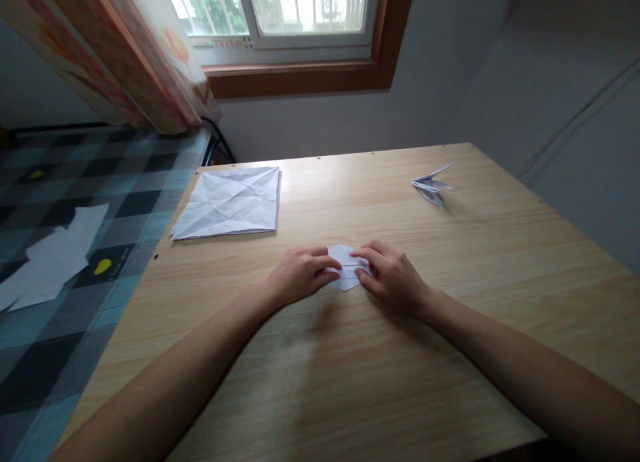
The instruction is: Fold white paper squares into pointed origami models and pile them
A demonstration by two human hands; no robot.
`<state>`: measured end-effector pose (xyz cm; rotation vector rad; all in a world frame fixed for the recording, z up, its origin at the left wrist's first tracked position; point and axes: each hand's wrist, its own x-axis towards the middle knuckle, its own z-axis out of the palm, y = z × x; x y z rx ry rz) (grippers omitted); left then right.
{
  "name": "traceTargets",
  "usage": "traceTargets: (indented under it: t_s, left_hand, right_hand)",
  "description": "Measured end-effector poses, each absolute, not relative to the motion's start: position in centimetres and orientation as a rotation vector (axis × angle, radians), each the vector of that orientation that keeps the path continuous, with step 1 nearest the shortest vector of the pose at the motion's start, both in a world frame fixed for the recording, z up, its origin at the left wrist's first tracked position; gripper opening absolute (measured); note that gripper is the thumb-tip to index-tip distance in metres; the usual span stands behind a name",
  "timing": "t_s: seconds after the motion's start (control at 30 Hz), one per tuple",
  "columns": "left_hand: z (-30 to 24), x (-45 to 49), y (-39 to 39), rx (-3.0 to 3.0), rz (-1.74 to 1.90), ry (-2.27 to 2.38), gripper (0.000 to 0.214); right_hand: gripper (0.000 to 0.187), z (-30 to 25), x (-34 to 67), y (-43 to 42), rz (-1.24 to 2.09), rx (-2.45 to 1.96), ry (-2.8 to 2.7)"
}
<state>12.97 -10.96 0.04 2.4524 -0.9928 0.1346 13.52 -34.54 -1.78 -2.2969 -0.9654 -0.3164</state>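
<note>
Your half-curled left hand pinches the folded paper at nine o'clock; your right hand, likewise curled, seems to grip it at three.

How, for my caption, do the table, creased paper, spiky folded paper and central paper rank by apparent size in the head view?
1. Table
2. Creased paper
3. Central paper and spiky folded paper: unranked; similar, the former partly covered.

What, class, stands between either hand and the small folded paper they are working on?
Nothing visible: the left hand and right hand both touch the small folded paper. The creased sheets and spiky folded piece lie farther back, off to either side.
</note>
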Motion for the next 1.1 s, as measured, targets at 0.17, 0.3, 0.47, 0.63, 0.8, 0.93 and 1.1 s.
traceTargets:
  t_s: [0.17,0.3,0.47,0.63,0.8,0.93,1.1]
  left_hand:
    - [0.31,12.96,-10.96,2.479,0.128,-0.933,0.015]
    - [0.12,12.97,-10.85,2.478,0.172,-0.929,0.014]
    - [-0.32,12.96,-10.78,2.466,0.2,-0.941,0.013]
    - [-0.41,13.08,-10.82,2.422,0.202,-0.979,0.014]
    - [-0.39,13.25,-10.85,2.39,0.238,-1.036,0.016]
    - [-0.31,13.3,-10.86,2.424,0.252,-1.092,0.017]
    - [-0.31,13.21,-10.87,2.475,0.288,-1.104,0.02]
  right_hand:
    - [0.042,-1.78,13.67,-34.23,-0.236,-2.342,-0.943]
    - [0.035,-1.75,13.72,-34.3,-0.191,-2.329,-0.991]
    - [0.032,-1.71,13.66,-34.5,-0.22,-2.27,-0.991]
    - [0.032,-1.68,13.6,-34.51,-0.229,-2.301,-0.998]
    - [0.024,-1.96,13.64,-34.44,-0.299,-2.313,-1.044]
    - [0.018,-2.13,13.55,-34.39,-0.368,-2.331,-1.106]
    - [0.017,-1.98,13.36,-34.29,-0.421,-2.418,-1.185]
